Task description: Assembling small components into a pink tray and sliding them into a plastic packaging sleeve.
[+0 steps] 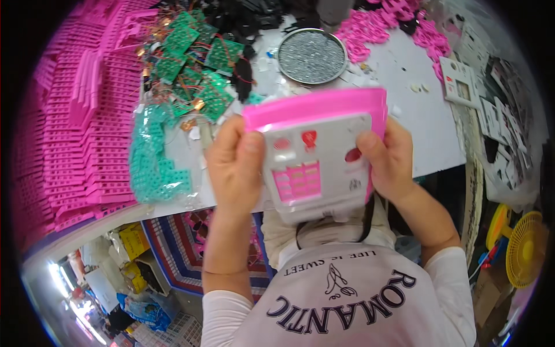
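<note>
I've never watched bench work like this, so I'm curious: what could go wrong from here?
The case might slip: the left hand and right hand grip only its sides, near the table's front edge.
The dish beyond it is full of small, loose metal pieces, so a knock could spill them.
The green boards lie heaped with their wires, which could snag if one were pulled out.

A pink-and-white plastic casing (338, 168) fills the gap between left hand (236, 165) and right hand (393, 162). Right of the latter, bare white tabletop (430, 136) gives passage up to white faceplates (452, 84). Left of the left hand, bagged teal keypad sheets (151, 150) and stacked pink housings (87, 150) obstruct; beyond it, green circuit boards (180, 41); straight ahead of both, a round tray (313, 82).
</note>
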Motion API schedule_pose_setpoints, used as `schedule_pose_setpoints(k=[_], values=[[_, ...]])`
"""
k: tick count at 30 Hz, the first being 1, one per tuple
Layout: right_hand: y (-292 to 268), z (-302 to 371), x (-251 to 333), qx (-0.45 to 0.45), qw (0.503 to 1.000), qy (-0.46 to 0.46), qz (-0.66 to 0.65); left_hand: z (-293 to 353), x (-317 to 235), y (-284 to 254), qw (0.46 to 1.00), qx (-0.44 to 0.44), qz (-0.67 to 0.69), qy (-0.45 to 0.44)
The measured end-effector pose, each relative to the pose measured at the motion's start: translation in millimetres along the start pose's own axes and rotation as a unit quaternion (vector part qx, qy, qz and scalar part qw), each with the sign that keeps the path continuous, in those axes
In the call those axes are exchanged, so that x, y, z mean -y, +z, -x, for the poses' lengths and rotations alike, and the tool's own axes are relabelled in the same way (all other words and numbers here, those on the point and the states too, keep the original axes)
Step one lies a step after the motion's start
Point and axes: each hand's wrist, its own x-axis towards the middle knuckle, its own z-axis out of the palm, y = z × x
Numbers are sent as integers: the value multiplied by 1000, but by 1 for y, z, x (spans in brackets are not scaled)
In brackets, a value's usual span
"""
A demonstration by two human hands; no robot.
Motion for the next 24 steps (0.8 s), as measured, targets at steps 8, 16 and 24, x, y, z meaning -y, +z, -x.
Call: schedule_pose_setpoints(k=[8, 16, 24], values=[[-69, -41, 2, 178, 804, -319, 469, -18, 19, -36, 895, 218, -303, 244], [-79, 19, -31, 244, 806, -243, 482, 65, 59, -30, 882, 322, -298, 176], [-75, 28, -19, 264, 796, -200, 507, 42, 46, -30, 852, 368, -336, 159]])
